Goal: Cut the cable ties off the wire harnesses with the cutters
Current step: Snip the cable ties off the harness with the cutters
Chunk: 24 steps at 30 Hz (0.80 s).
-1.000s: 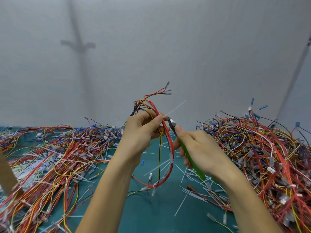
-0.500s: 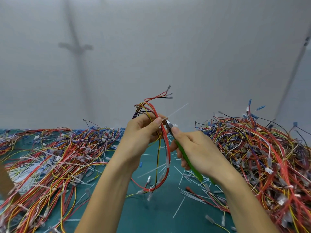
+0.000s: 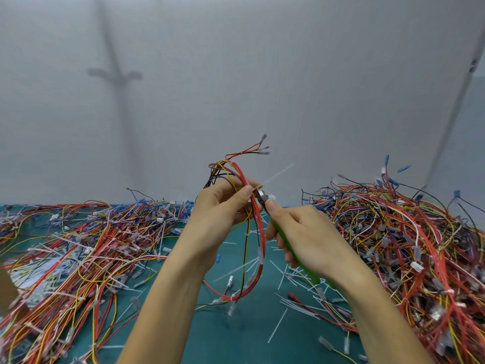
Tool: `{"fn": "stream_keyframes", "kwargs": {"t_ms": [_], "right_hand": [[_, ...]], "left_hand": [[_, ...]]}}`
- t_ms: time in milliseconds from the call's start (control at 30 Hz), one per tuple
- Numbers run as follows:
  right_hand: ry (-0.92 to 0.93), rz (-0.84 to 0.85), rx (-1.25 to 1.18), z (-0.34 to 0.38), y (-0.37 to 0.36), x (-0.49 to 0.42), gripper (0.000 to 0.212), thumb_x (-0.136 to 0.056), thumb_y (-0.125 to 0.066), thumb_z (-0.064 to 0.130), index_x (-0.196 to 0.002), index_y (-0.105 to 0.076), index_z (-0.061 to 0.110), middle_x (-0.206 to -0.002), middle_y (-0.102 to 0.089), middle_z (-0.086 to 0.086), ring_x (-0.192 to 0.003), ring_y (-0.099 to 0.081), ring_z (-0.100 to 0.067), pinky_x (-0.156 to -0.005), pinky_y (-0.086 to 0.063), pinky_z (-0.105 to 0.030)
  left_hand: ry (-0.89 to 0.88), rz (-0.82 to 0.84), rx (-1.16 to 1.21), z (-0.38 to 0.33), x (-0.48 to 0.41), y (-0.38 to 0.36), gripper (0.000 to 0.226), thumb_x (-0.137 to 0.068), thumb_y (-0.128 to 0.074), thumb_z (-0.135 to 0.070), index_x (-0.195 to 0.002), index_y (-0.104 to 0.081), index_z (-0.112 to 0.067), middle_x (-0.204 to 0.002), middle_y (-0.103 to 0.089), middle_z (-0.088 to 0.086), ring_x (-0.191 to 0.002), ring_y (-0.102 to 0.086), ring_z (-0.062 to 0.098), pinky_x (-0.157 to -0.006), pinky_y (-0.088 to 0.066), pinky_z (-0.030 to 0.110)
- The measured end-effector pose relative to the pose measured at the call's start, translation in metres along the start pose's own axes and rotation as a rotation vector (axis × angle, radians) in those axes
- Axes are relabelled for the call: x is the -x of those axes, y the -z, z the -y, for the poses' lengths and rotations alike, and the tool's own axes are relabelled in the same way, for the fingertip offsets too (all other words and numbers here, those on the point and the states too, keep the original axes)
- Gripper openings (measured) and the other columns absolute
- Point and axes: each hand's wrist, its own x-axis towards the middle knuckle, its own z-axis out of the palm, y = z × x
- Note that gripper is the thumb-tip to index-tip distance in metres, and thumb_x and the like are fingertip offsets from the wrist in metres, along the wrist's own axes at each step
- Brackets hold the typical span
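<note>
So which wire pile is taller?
The right pile; it heaps up high, while the left pile lies spread low and flat.

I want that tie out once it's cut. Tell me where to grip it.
Pinch the tie by its free tail, from the upper right: it juts out clear of the harness, while its base is crowded by the left hand and the cutters.

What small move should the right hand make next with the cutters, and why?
Probably a squeeze of the green handles to snip the tie. The cutters have their tip right at the cable tie on the harness, just where the left hand pinches the wires. The right hand grips the handles, and the tie's white tail points up and away.
</note>
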Motion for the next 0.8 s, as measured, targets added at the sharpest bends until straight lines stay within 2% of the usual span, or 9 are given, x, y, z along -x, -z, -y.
{"fn": "stream_keyframes", "kwargs": {"t_ms": [300, 467, 700, 800], "right_hand": [[0.016, -0.015, 0.044, 0.0031, 0.0001, 0.0006, 0.067, -0.091, -0.036, 0.068, -0.064, -0.066, 0.014, -0.051, -0.058, 0.002, -0.045, -0.057, -0.01, -0.064, -0.058, -0.045], [0.016, -0.017, 0.066, 0.0048, -0.0002, 0.0012, 0.069, -0.087, -0.031, 0.071, -0.064, -0.067, 0.016, -0.053, -0.059, 0.001, -0.048, -0.057, -0.009, -0.067, -0.058, -0.046], [0.017, -0.023, 0.071, 0.0062, -0.0004, 0.0022, 0.071, -0.081, -0.026, 0.074, -0.063, -0.066, 0.018, -0.054, -0.06, -0.001, -0.049, -0.057, -0.011, -0.068, -0.057, -0.045], [0.015, -0.015, 0.069, 0.0056, -0.0004, 0.002, 0.07, -0.085, -0.029, 0.072, -0.064, -0.066, 0.018, -0.056, -0.06, -0.003, -0.05, -0.057, -0.012, -0.068, -0.057, -0.047]], "left_hand": [[0.003, 0.004, -0.002, 0.001, -0.0008, 0.0011, 0.017, -0.098, -0.054, -0.012, -0.099, -0.071, -0.016, -0.09, -0.075, -0.001, -0.084, -0.069, 0.014, -0.081, -0.058, 0.025], [0.004, -0.006, -0.002, 0.001, -0.0008, 0.0005, 0.017, -0.098, -0.055, -0.013, -0.097, -0.071, -0.018, -0.091, -0.075, 0.001, -0.085, -0.069, 0.016, -0.084, -0.059, 0.029], [0.005, 0.001, 0.0, 0.0006, -0.001, 0.0011, 0.017, -0.098, -0.055, -0.013, -0.098, -0.072, -0.018, -0.092, -0.075, 0.002, -0.085, -0.069, 0.015, -0.078, -0.057, 0.023], [0.007, 0.008, -0.007, 0.0011, -0.001, 0.0015, 0.017, -0.098, -0.055, -0.013, -0.099, -0.071, -0.017, -0.092, -0.075, 0.001, -0.084, -0.069, 0.014, -0.077, -0.056, 0.022]]}}
